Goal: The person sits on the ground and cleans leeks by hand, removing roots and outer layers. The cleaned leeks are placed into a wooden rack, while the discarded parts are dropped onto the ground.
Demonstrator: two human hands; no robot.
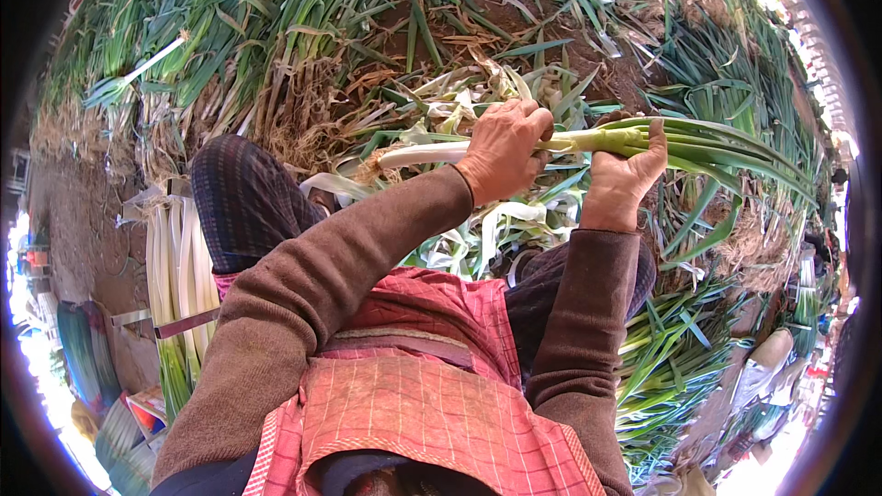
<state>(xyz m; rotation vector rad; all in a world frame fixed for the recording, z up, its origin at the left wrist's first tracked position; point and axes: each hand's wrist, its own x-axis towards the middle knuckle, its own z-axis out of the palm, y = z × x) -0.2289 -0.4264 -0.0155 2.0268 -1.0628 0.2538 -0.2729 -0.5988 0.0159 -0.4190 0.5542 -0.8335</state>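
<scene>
A long green onion [582, 140] lies level across both my hands, its roots to the left and its green leaves to the right. My left hand [506, 148], knuckles up, is closed around the white shaft. Palm up, my right hand [628, 169] holds the onion where the leaves begin, with the thumb raised at the near side and the other fingers partly hidden behind it. Beneath the hands is a pile of stripped leaves and peelings [506, 220]. A row of white-shafted onions [180, 269] rests in a metal-strapped holder left of my left knee.
Unpeeled green onions with roots [234, 34] are heaped along the far left. Another heap [723, 69] stands at the far right, and more onions [672, 372] lie beside my right leg. Loose leaves cover parts of the brown ground [89, 220]. Bundled onions [86, 351] are at the left edge.
</scene>
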